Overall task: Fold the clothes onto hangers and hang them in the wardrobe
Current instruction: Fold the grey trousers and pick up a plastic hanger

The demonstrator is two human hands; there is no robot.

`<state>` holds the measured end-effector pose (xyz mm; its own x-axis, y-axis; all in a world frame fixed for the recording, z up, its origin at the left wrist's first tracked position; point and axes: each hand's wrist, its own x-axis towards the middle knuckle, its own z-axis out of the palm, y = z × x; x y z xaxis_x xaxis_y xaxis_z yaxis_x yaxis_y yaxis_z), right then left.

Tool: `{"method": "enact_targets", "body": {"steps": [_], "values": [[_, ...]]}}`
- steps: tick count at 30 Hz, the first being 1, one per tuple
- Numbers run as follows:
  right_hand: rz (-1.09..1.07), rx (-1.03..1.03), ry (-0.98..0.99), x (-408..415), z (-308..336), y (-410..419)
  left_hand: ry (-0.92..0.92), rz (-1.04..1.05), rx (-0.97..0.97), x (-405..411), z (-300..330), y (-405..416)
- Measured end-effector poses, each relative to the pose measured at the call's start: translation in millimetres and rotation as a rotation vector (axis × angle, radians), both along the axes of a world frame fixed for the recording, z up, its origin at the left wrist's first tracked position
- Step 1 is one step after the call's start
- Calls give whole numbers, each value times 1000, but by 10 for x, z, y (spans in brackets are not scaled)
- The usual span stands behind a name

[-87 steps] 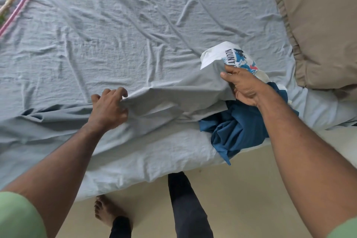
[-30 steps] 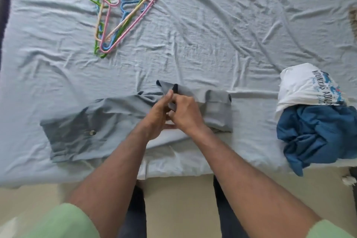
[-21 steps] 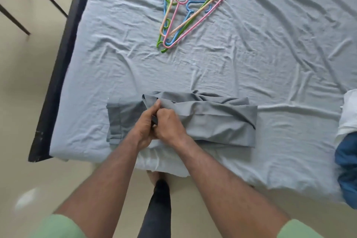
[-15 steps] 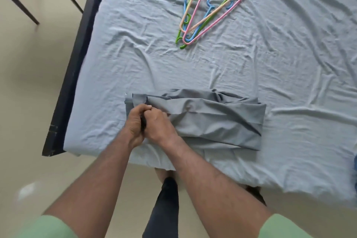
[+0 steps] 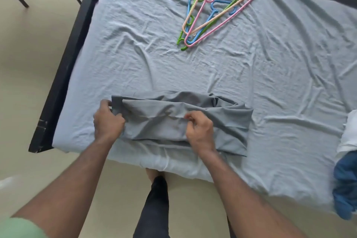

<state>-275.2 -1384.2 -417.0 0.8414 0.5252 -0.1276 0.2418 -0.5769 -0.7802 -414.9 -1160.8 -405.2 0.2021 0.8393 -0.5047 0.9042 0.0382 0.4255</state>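
Lying crosswise — folded grey garment (image 5: 222,121), seemingly.

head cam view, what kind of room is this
Most likely a bedroom: a bed with a wrinkled light blue sheet, plastic hangers on it, and grey trousers being folded.

We look down on a bed (image 5: 289,75) with a wrinkled pale blue sheet and a black frame (image 5: 63,75) along its left side. A folded grey garment (image 5: 228,121) lies near the front edge. Far back rests a pile of coloured plastic hangers (image 5: 212,11). At the right edge sit a white garment (image 5: 350,133) and a blue garment (image 5: 345,183).
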Motion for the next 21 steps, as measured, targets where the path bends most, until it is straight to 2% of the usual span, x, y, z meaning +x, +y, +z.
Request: {"method": "enact_targets", "body": {"steps": [2,4,6,8,10,12,18,21], "values": [[-123,-125,-31,321,-116,-397,77,-174,386,83,45,-121],[-139,-216,-67,563,-192,-663,-25,-522,626,223,29,-346],[-39,-365,-43,694,-219,-766,-117,-958,593,380,-91,-641],[180,-600,35,733,-225,-785,49,-1237,418,512,-208,-832],[315,-754,147,803,-275,-821,285,-1250,221,601,-317,-831],[343,-795,226,901,-360,-871,440,-1192,115,590,-420,-673],[389,-906,244,1025,-455,-930,456,-1246,60,569,-494,-402],[343,-925,229,963,-373,-791,438,-1246,31,615,-369,-430]]}}
